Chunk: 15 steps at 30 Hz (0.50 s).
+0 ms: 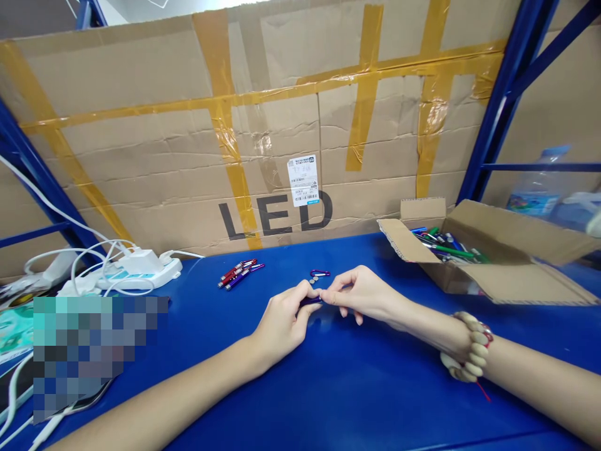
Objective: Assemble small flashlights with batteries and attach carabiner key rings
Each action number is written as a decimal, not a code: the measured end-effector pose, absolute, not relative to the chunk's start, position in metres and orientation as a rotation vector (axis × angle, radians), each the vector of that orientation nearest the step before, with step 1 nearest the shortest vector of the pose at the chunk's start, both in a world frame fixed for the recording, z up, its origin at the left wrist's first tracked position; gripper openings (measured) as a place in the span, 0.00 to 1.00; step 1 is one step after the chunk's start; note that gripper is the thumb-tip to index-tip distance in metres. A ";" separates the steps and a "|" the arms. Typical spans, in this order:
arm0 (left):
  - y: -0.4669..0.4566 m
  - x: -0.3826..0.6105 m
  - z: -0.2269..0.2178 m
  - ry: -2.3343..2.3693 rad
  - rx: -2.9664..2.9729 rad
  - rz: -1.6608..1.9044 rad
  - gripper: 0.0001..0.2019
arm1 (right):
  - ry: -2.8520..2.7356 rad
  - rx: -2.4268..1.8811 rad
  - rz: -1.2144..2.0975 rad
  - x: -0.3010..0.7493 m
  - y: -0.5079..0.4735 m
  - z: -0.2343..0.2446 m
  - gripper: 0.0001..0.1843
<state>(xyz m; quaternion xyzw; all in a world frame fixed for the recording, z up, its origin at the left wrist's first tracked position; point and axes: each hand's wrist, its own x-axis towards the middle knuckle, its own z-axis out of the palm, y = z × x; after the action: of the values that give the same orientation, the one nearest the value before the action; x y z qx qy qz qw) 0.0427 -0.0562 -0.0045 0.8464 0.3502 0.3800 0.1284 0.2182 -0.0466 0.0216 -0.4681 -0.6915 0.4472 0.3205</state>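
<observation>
My left hand (282, 319) is closed around a small dark-blue metal tube (310, 300), which looks like the barrel of a keychain light. At the tube's right end, the thumb and forefinger of my right hand (359, 291) are pinched together; whatever lies between them is too small to make out. Just beyond my fingers lie a purple carabiner clip (320, 273) and small round silver discs (314, 280) that look like button cells. Farther left rests a small pile of red and purple keychain lights (239, 274) with clips.
On the right stands an open cardboard box (451, 279) holding several green, blue and dark pen-like tubes. A white power strip (154, 274) with tangled cables sits at the left, near a blurred-out item (94, 351). Behind the blue table (300, 401) rises a large taped carton (164, 156).
</observation>
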 end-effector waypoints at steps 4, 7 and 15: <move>-0.055 0.042 -0.006 1.004 2.506 1.115 0.05 | -1.781 -1.266 1.231 0.219 -0.045 0.020 0.21; -0.055 0.042 -0.006 0.996 2.560 1.132 0.05 | -1.753 -1.264 1.297 0.218 -0.047 0.018 0.21; -0.061 0.042 -0.007 0.995 2.724 1.171 0.06 | -1.535 -1.249 1.705 0.218 -0.051 0.024 0.21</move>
<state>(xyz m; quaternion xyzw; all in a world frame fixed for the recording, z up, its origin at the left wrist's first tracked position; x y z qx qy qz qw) 0.0419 -0.0606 -0.0067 0.8710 0.3183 0.3743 0.0070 0.2176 -0.0512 0.0243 -0.4615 -0.5673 0.6298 0.2616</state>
